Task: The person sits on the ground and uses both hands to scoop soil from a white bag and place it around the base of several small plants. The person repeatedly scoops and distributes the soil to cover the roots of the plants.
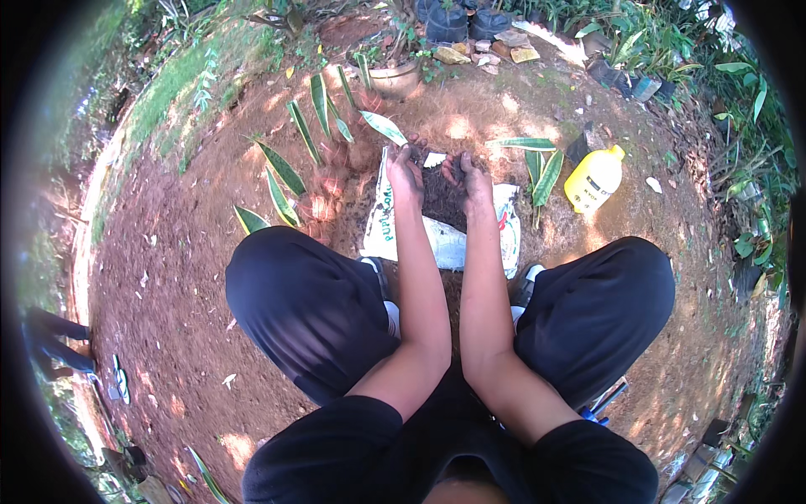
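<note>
My left hand, smeared with dark soil, has its fingers closed at the base of a variegated snake plant leaf. That leaf tilts away to the upper left. Level with it on the other side is my right hand, its soiled fingers curled; whether they hold anything is unclear. Both are above a heap of dark soil on a white plastic sack that bears writing. To the left, several snake plant leaves stand up from round bundles of reddish-brown fibre. Further loose snake plant leaves lie on the right.
A yellow plastic bottle rests on the bare earth to the right. Beyond are a planted pot, stones and black plant bags. Another person's legs and sandals show at far left.
</note>
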A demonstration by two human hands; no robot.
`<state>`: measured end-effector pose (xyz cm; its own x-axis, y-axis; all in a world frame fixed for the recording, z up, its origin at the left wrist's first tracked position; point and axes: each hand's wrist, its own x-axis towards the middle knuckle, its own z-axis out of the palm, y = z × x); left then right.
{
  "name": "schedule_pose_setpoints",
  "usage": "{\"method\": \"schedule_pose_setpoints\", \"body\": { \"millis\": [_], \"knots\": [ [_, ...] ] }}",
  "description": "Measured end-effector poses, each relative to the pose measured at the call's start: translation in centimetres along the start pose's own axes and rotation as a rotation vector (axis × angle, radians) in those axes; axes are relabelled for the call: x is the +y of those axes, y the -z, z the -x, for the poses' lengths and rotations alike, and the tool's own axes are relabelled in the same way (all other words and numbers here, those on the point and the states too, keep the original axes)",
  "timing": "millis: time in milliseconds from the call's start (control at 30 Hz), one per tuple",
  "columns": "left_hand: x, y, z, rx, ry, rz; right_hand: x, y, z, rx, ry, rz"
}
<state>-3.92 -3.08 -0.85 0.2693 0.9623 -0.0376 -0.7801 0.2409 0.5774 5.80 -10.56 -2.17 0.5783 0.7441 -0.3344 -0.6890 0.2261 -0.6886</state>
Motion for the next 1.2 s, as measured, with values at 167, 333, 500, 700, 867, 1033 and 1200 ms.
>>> {"method": "schedule_pose_setpoints", "body": {
  "millis": [167,333,500,700,867,1033,1200],
  "knots": [
    [-0.3,0.1,0.3,-0.034,0.026,-0.002,-0.1,-0.4,0.4,0.018,0.024,0.096],
    [-0.6,0.2,0.3,-0.075,0.066,-0.024,-0.3,-0.6,0.5,-0.028,0.025,0.020],
    [-1.5,0.3,0.5,-0.083,0.129,-0.232,0.3,-0.1,0.0,-0.009,0.024,0.076],
    [-2.7,0.4,1.2,-0.193,0.050,-0.721,0.9,0.1,-0.3,0.121,0.119,0.250],
    [-3.5,0.1,3.0,-0.175,-0.177,-0.963,0.1,0.0,-0.7,0.126,-0.023,0.276],
    [-4.5,-0.8,3.6,-0.163,-0.244,-0.890,-0.3,-1.2,-0.3,0.064,0.185,0.519],
    [-5.8,-1.4,3.6,-0.142,-0.264,-0.754,-2.3,-2.1,1.2,-0.010,0.170,0.600]
  ]
}}
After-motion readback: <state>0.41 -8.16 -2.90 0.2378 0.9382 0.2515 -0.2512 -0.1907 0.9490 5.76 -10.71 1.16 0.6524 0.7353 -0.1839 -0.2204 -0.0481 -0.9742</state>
